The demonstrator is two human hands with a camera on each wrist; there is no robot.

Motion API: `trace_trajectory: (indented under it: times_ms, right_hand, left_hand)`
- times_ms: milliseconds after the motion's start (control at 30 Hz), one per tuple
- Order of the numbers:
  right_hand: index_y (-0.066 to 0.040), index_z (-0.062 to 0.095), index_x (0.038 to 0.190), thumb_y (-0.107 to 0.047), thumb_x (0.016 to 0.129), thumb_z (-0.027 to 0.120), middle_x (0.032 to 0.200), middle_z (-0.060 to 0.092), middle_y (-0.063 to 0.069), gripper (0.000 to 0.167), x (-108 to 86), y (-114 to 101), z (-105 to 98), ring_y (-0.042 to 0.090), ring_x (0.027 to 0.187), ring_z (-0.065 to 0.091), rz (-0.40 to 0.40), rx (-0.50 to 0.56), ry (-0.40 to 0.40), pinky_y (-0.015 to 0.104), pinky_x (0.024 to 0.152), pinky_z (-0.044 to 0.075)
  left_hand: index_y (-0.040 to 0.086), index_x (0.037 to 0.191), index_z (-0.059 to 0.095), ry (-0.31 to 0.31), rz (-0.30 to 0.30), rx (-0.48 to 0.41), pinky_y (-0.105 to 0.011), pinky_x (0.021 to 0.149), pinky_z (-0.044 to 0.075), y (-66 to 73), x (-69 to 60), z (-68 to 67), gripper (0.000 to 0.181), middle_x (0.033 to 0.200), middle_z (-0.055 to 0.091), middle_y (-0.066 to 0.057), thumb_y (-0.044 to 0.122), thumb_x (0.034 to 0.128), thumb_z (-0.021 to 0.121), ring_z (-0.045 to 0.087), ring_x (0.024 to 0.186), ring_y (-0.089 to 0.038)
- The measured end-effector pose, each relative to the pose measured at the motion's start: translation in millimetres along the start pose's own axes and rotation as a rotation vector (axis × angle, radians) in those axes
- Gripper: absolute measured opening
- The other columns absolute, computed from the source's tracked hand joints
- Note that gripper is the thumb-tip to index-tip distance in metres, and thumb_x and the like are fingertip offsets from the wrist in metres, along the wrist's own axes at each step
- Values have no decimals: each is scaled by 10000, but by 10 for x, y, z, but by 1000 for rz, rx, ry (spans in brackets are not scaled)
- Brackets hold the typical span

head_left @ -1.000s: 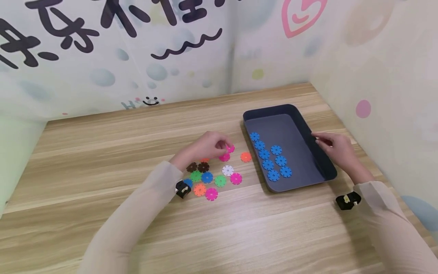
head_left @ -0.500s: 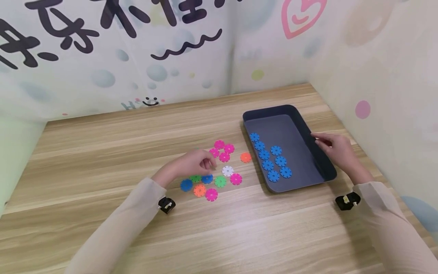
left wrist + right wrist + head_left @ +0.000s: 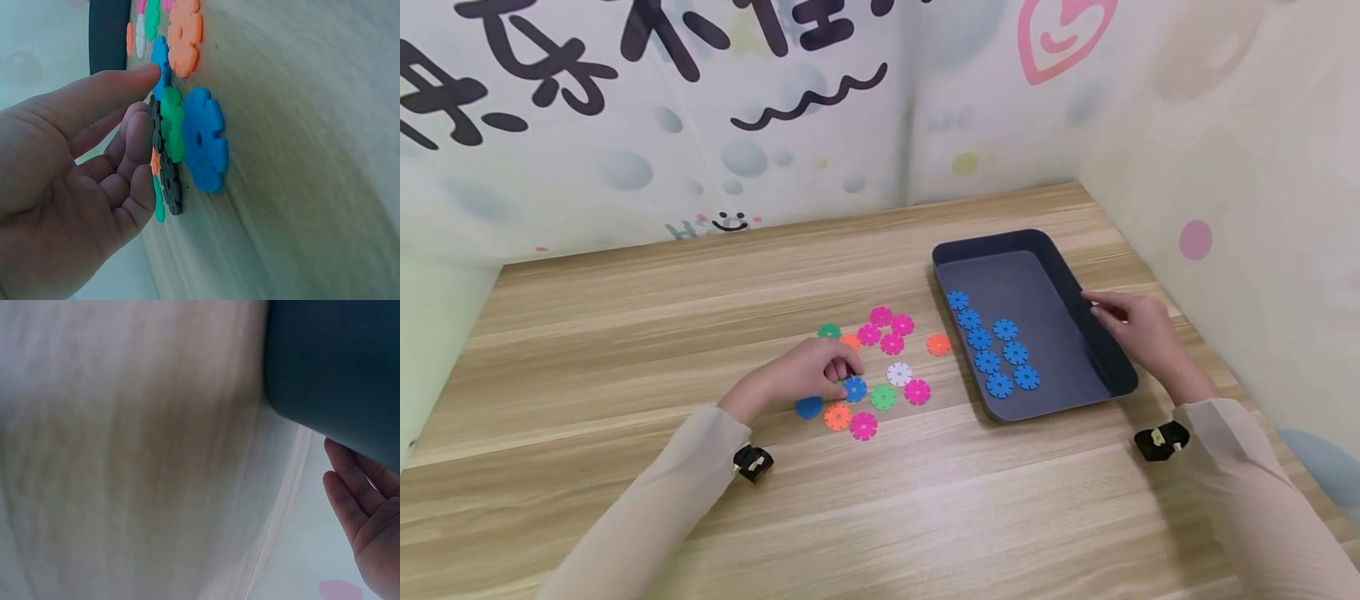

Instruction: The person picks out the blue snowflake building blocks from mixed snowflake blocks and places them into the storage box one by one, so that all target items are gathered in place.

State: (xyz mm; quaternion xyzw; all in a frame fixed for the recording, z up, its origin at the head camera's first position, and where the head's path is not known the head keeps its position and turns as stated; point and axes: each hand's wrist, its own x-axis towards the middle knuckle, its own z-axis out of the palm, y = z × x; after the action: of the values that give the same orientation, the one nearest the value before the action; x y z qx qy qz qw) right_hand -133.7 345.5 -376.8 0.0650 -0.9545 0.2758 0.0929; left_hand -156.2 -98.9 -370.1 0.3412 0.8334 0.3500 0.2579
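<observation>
My left hand (image 3: 805, 371) is low over a group of flower-shaped plastic discs, fingers loosely bent. Its thumb tip reaches a blue disc (image 3: 854, 389), as the left wrist view also shows. Two dark brown discs (image 3: 170, 184) lie by its fingertips, mostly hidden by the hand in the head view. A green disc (image 3: 174, 125) and another blue disc (image 3: 205, 139) are close beside them. At the right, the fingertips of my right hand (image 3: 1138, 329) touch the outer rim of a dark grey tray (image 3: 1060, 283); its fingers look straight in the right wrist view.
Several blue discs (image 3: 979, 339) lie in two rows inside the tray. Several pink discs (image 3: 891, 343) make a cluster behind my left hand. Orange (image 3: 938, 344), white (image 3: 898, 374) and light green (image 3: 883, 397) discs lie between hand and tray. Walls border the table behind and at right.
My left hand has moved from the pink discs left and nearer, to the brown and blue discs, uncovering the pink cluster. My right hand and the tray stay put.
</observation>
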Motion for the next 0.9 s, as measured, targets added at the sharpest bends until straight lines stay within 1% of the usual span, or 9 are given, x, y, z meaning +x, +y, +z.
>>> trace_trajectory:
  times_ms: [233, 467, 733, 900]
  right_hand:
    - [57, 612, 1131, 20, 877, 566, 996, 622, 278, 260, -4, 3, 5, 347, 813, 603, 8, -3, 8, 48, 574, 367]
    - [69, 610, 1125, 29, 876, 561, 967, 625, 286, 256, -7, -11, -3, 350, 807, 607, -17, 1, 16, 26, 575, 344]
    - [68, 613, 1120, 27, 875, 564, 957, 631, 278, 253, -1, -7, -1, 340, 803, 600, -20, -4, 24, 29, 575, 346]
    - [71, 605, 1130, 7, 885, 560, 973, 620, 293, 257, -5, 5, 2, 360, 813, 602, -9, 6, 12, 31, 575, 344]
  left_hand:
    - [-22, 1024, 625, 1, -2, -14, -235, 658, 463, -6, -23, -2, 271, 814, 562, -74, -44, 762, 695, 489, 719, -140]
    - [-2, 1012, 633, -7, -11, -14, -243, 654, 465, -11, -19, -10, 263, 811, 561, -72, -35, 761, 702, 491, 720, -148]
    - [8, 990, 638, -44, -10, 2, -243, 646, 469, 2, 15, -30, 239, 799, 567, -66, -39, 764, 697, 499, 705, -134]
    - [5, 979, 629, -69, -7, 17, -242, 650, 463, 12, 44, -44, 233, 794, 567, -69, -41, 761, 698, 499, 704, -129]
